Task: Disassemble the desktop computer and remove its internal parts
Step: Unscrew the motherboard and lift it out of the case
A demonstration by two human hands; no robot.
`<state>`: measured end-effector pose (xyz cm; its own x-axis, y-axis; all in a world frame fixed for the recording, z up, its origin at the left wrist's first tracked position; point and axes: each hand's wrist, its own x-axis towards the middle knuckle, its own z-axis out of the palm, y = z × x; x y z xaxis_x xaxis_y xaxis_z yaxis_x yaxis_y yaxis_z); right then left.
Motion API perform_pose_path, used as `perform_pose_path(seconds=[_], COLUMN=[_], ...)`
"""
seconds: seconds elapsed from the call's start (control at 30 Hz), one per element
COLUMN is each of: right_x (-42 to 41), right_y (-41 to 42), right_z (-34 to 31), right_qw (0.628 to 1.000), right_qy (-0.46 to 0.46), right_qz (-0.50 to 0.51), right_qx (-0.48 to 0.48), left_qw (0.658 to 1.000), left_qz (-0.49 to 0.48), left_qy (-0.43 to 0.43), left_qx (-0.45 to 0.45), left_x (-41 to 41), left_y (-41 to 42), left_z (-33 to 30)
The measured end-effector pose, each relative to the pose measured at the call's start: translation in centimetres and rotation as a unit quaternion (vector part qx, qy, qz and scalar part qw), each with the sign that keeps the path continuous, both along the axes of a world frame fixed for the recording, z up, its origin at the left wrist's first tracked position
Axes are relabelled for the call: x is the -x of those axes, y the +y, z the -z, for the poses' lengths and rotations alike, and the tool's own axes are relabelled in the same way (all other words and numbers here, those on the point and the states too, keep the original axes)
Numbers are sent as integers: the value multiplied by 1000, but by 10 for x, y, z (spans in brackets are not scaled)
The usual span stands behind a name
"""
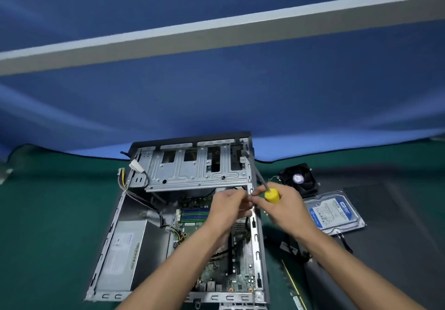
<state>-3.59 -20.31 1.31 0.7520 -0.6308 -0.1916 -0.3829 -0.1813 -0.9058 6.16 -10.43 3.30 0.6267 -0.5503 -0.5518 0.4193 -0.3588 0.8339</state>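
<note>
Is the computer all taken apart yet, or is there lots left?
Partly. The fan and hard drive already lie outside the case. The right hand holds a yellow screwdriver beside the left hand at the case edge. The motherboard, power supply and drive cage remain inside.

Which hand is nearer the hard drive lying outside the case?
Right. The right hand, holding the yellow-handled screwdriver, is just left of the hard drive; the left hand is farther left, over the case.

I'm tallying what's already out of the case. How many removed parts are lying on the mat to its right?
2 that I can identify: a black cooling fan at the back, and a hard drive with a blue label nearer the person. The right hand and forearm may hide others.
</note>
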Motion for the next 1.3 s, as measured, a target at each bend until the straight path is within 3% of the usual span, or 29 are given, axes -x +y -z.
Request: perform_pose_path(seconds=[0.17, 0.37, 0.6, 0.77, 0.9, 1.07, 1.17, 1.3], right_x=[10, 21, 25, 28, 29, 25, 24, 22], right_y=[-10, -15, -20, -17, -18, -21, -22, -25], right_z=[0, 8, 15, 19, 19, 24, 31, 44], right_qw=[998, 998, 998, 991, 990, 980, 986, 993], right_qy=[-45, -36, 14, 32, 37, 89, 99, 94], right_qz=[35, 58, 40, -3, -1, -6, 1, 62], right_qx=[-31, -12, 49, 127, 136, 179, 134, 42], left_qw=[999, 996, 995, 992, 987, 947, 899, 875], left_qz=[14, 51, 83, 103, 128, 216, 253, 250], left_qy=[34, 70, -7, -19, -33, -181, -302, -373], left_qx=[5, -3, -48, -72, -88, -156, -193, -182], left_x=[18, 27, 22, 19, 19, 15, 15, 15], left_y=[-19, -34, -37, -39, -44, -45, -43, -42], left_z=[-11, -15, -12, -8, -4, 9, 17, 23])
